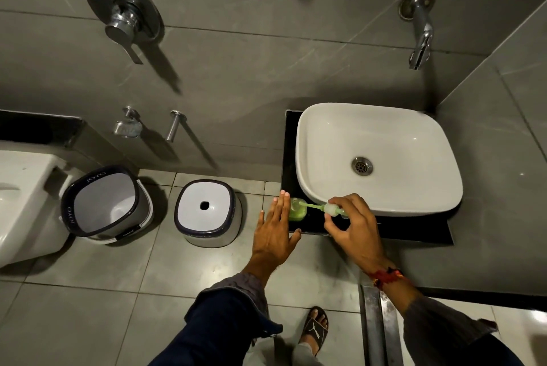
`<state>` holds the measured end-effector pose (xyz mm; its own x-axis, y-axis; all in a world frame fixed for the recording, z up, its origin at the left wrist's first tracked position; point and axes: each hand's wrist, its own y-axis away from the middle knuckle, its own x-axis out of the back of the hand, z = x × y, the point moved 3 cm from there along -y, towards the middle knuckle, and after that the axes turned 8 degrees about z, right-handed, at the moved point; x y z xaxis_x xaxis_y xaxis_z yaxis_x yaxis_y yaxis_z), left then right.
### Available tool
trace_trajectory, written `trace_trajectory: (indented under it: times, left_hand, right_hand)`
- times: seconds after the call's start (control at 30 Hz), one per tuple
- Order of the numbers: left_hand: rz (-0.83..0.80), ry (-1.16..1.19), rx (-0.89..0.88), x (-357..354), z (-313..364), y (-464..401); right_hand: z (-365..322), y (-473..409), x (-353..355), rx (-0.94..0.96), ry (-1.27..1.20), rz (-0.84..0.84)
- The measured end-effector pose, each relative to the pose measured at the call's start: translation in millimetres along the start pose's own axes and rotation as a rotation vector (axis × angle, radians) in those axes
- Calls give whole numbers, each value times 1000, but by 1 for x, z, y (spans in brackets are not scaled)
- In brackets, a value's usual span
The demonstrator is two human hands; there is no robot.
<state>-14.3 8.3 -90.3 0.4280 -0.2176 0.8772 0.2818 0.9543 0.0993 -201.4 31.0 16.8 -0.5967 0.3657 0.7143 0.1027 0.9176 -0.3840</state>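
Now pump (pixel 331 208) in right fingers (pixel 344 200)

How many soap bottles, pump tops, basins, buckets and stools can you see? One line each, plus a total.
soap bottle: 1
pump top, pinched in the right hand: 1
basin: 1
bucket: 1
stool: 1
Total: 5

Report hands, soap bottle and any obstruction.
Left hand open beside the soap bottle. Right hand pinches the pump, tube over the bottle. Basin close behind; nothing blocking.
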Motion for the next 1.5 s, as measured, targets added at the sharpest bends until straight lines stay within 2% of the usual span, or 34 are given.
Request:
trace_trajectory:
  times: [0.5,0.73,0.97,1.1,1.3,1.4,1.5]
  left_hand:
    - [-10,-17,6,1,0,-1]
    - [-6,-50,23,2,1,1]
    - [4,-67,50,2,8,2]
    - [8,-86,56,-2,7,1]
    - [9,-100,67,-6,7,1]
    - [0,-101,70,-7,7,1]
    - [-5,-110,64,-7,7,1]
  right_hand:
    - [-21,-33,-61,-93,123,-274]
    - [-23,-34,-92,-20,294,-425]
    - [-21,-30,-90,-2,256,-385]
    - [-22,-30,-90,37,240,-425]
    - [-29,-41,-98,20,404,-473]
    - [-34,-42,-97,-55,471,-420]
    - [-35,-35,-93,-78,349,-365]
